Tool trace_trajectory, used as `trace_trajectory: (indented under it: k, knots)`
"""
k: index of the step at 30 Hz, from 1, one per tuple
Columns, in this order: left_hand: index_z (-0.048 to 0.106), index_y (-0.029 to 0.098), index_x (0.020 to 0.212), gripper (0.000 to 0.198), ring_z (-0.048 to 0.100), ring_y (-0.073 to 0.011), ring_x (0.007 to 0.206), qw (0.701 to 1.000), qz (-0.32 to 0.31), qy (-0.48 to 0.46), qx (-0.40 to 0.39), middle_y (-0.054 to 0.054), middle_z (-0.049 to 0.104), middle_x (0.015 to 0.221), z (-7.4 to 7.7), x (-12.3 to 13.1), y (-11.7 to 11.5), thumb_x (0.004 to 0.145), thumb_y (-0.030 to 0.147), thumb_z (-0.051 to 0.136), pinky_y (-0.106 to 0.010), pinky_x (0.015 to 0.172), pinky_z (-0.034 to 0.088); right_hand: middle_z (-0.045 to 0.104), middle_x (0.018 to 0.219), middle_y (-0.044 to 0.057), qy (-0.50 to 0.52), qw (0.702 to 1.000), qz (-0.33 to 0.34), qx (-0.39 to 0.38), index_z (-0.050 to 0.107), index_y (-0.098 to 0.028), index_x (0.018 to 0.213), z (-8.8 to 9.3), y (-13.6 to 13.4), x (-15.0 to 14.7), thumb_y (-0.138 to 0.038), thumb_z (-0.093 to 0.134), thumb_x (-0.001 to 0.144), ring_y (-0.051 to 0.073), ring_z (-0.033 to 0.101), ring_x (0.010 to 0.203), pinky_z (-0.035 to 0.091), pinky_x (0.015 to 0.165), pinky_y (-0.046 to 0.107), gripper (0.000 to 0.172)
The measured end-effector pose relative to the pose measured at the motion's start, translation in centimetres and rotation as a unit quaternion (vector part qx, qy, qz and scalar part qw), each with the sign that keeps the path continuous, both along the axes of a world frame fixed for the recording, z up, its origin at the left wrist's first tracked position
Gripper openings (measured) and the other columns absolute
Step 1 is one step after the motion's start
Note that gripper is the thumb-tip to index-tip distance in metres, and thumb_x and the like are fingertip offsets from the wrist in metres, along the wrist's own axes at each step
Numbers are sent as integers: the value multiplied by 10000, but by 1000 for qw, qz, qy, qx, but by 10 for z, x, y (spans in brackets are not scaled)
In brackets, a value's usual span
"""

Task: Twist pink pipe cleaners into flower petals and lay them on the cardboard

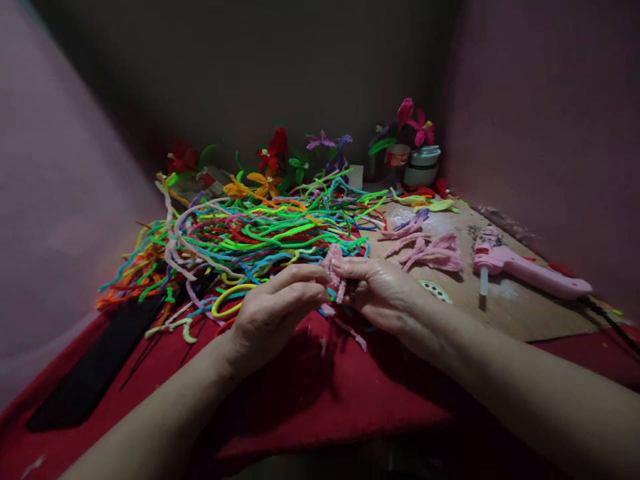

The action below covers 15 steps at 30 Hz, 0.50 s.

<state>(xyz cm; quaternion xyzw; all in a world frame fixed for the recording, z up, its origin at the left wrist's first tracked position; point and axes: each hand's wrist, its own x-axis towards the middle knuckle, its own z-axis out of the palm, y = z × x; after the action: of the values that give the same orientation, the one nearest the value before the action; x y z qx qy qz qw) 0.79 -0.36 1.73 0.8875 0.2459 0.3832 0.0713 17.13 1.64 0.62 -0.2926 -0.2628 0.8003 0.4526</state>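
Observation:
Between my two hands, over the red cloth (310,400), is a small pink fuzzy piece (334,267) with strands hanging below it. My right hand (383,293) pinches it between thumb and fingers. From the other side my left hand (283,303) reaches it with bent fingers pressed together at its edge. The lower fingers of both hands are partly hidden. Several pink fuzzy shapes (435,253) lie on the brown board just beyond my right hand.
A large heap of coloured pipe cleaners (270,227) spreads behind and left. The brown board (530,320) holds a pink glue gun (535,270) with a cord. Fuzzy flowers (270,157) and a lidded jar (423,167) stand along the back; a long black object (95,367) lies left.

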Motion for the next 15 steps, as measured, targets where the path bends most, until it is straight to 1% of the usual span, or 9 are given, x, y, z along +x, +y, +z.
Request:
trace_trajectory:
  k: [1, 3, 4, 6, 8, 11, 13, 15]
  knots:
    - [618, 178, 889, 182, 603, -137, 883, 999, -22, -10, -37, -61, 641, 939, 2, 0, -1, 800, 50, 525, -248, 794, 488, 539, 524, -10, -3, 1000, 5, 3, 599, -118, 575, 0, 0, 0, -118, 609, 641, 87, 441, 482, 332, 489, 230, 66]
    - [615, 171, 900, 188, 607, -145, 862, 992, -47, -32, -108, -62, 649, 901, 6, 1, -3, 803, 45, 517, -261, 783, 488, 525, 493, -23, -8, 1000, 4, 10, 593, -118, 546, 1, -1, -1, -110, 634, 599, 77, 437, 463, 319, 477, 218, 67]
    - [617, 172, 898, 182, 605, -143, 833, 990, -46, -42, -131, -55, 644, 867, 7, 1, -4, 800, 50, 525, -257, 754, 490, 519, 479, -29, -8, 1000, 0, 15, 591, -117, 533, 2, -2, -1, -106, 644, 581, 72, 437, 454, 320, 477, 212, 73]
    - [621, 173, 889, 166, 594, -136, 788, 987, -26, -56, -146, -41, 625, 824, 8, 2, -5, 784, 63, 554, -248, 708, 486, 520, 471, -34, -8, 1000, -6, 25, 594, -117, 526, 3, -3, -1, -107, 663, 558, 68, 450, 449, 332, 483, 209, 76]
    - [620, 173, 885, 157, 585, -130, 771, 989, 0, -56, -139, -34, 617, 813, 8, 2, -7, 779, 73, 563, -240, 686, 479, 537, 483, -29, -19, 999, -10, 34, 602, -116, 532, 2, -3, 0, -124, 680, 553, 72, 470, 454, 333, 477, 209, 81]
    - [613, 167, 858, 125, 580, -117, 733, 993, 53, -30, -102, -27, 612, 789, 10, 3, -8, 784, 87, 552, -224, 654, 464, 576, 515, -6, -56, 997, -20, 54, 625, -112, 562, -2, -3, 0, -158, 696, 560, 79, 486, 461, 319, 450, 208, 85]
    - [602, 162, 826, 98, 570, -106, 703, 994, 88, -3, -63, -23, 599, 765, 10, 3, -9, 779, 91, 554, -211, 634, 452, 583, 511, -3, -78, 994, -26, 77, 631, -116, 580, -4, -3, 1, -178, 698, 571, 77, 469, 438, 313, 432, 211, 92]
    - [589, 159, 813, 89, 558, -97, 686, 993, 108, 27, -24, -21, 586, 752, 10, 2, -9, 778, 89, 547, -198, 622, 442, 553, 469, -17, -105, 989, -27, 101, 617, -126, 568, -4, -5, 1, -207, 694, 593, 65, 425, 394, 287, 406, 213, 114]
